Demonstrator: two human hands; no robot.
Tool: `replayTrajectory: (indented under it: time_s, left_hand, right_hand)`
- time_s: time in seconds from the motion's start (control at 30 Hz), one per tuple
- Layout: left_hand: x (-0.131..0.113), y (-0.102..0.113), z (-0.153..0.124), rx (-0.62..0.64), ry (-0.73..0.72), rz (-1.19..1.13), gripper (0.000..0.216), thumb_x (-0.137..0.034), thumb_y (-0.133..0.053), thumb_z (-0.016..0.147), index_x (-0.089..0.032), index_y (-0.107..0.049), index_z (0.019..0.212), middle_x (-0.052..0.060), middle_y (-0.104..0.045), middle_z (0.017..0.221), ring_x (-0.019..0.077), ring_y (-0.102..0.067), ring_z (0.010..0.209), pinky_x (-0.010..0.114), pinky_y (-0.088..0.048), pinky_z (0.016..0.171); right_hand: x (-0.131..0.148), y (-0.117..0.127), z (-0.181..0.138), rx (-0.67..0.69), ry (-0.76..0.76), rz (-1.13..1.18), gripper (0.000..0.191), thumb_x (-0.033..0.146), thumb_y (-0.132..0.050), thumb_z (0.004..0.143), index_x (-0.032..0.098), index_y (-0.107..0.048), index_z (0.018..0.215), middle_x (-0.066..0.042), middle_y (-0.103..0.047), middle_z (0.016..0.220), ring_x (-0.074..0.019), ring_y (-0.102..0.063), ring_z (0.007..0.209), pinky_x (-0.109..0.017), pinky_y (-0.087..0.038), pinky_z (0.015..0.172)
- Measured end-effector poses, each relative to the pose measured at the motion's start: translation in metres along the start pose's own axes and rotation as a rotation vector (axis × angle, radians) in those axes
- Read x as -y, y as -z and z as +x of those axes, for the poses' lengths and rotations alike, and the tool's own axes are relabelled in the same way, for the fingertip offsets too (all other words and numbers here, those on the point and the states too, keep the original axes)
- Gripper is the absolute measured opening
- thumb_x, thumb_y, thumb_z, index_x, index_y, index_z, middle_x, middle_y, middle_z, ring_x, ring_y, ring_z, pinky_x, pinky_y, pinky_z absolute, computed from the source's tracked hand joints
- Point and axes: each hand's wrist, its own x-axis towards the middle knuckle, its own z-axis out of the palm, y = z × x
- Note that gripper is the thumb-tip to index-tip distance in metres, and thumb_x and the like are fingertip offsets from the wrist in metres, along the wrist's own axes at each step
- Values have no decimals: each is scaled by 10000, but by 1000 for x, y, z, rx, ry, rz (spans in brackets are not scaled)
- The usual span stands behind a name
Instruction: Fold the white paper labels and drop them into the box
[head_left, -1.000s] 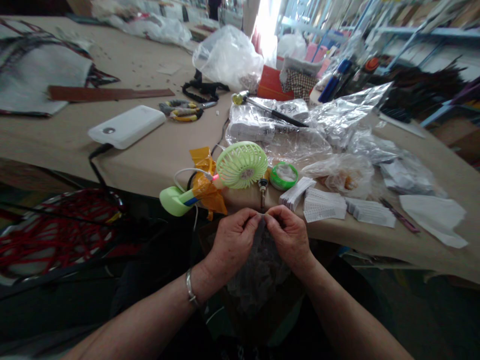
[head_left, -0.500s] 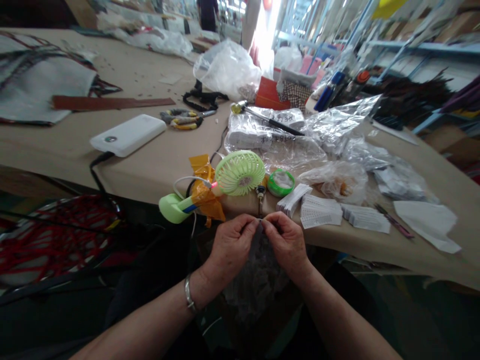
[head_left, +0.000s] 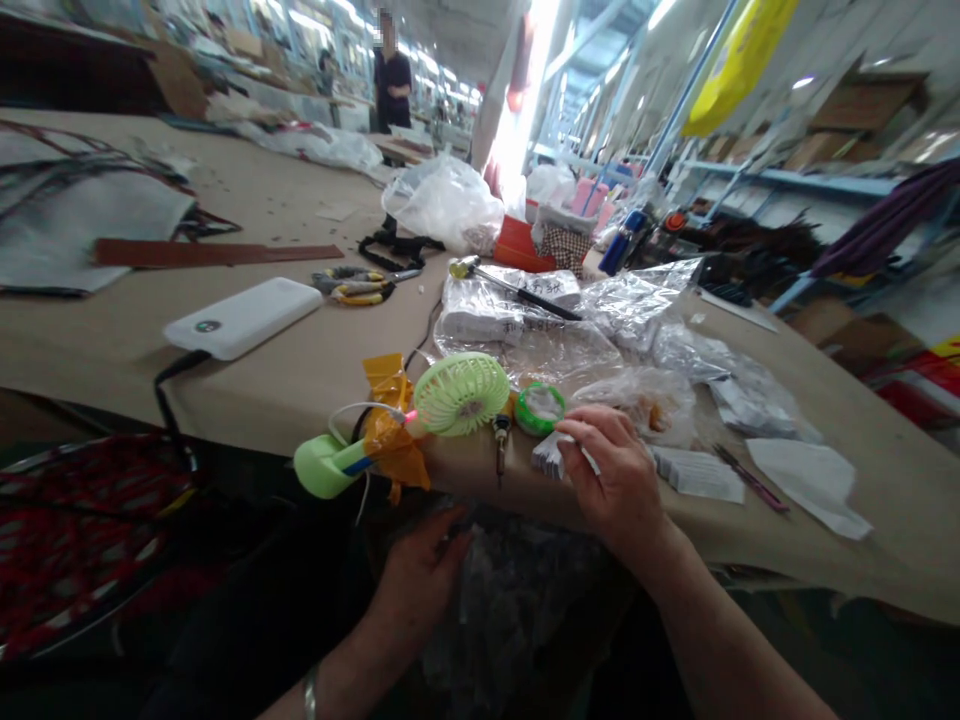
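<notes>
My right hand (head_left: 615, 475) reaches over the front of the table, fingers partly bent and thumb apart, with nothing visible between them. Its fingertips are at the right edge of a round green dish (head_left: 540, 408) with white filling. Small stacks of white paper labels (head_left: 551, 455) lie below and beside this hand and are partly covered by it. Lower down, in shadow below the table edge, my left hand (head_left: 420, 575) has curled fingers with a gap before the thumb; I make out nothing held. Beside it hangs a greyish translucent bag (head_left: 517, 590). A thin metal-tipped tool (head_left: 501, 450) points down at the table edge.
A green fan (head_left: 461, 393) is fixed with orange tape at the table edge. A white power bank (head_left: 244, 318), pliers (head_left: 356, 285), a hammer (head_left: 517, 290) on plastic-wrapped packs, and tweezers (head_left: 750, 478) lie about. A person (head_left: 391, 85) stands far back.
My hands were together at the metal-tipped tool, pinching something small. The right has moved right to the green dish and labels; the left has dropped down and left. The view has tilted up.
</notes>
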Motion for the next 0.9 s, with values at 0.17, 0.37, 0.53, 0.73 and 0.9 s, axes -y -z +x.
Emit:
replayTrajectory:
  time_s: [0.17,0.37,0.53,0.73,0.9]
  left_hand:
    - [13,-1,-5,20,38,58,312,-356,-537,739,-178,-700,937,88,-713,974,277,-636,946,397,-461,895]
    - [18,-2,-11,42,60,70,249,-344,-542,731,-194,-702,848,74,-720,905,264,-642,883,369,-470,833]
    - [13,-2,-18,85,120,73,275,-377,-523,712,-187,-686,826,80,-719,893,266,-643,882,375,-454,851]
    - [17,-8,-23,144,139,82,308,-403,-492,710,-186,-677,824,72,-717,856,263,-642,849,367,-456,806]
    - [11,-11,-24,152,144,59,292,-394,-491,701,-187,-674,795,63,-712,816,252,-634,811,355,-452,778]
  right_hand:
    - [-24,-15,22,200,-18,-272,249,284,-493,903,183,-631,1084,-101,-511,1316,-333,-354,1273,-532,-322,1044]
    - [-30,-7,2,-44,-49,-5,127,279,-518,897,183,-584,846,-66,-615,957,-214,-542,984,-392,-452,887]
    - [-26,-6,-41,-44,-58,-96,184,323,-543,884,175,-598,981,-82,-617,1062,-249,-494,1096,-440,-408,963]
    - [-15,-27,-69,34,-22,-345,345,285,-571,864,161,-559,1186,-76,-568,1278,-324,-398,1251,-559,-221,1093]
    - [-19,-28,-66,-90,11,-290,151,219,-609,851,230,-638,999,9,-681,1077,-246,-502,1162,-523,-182,1114]
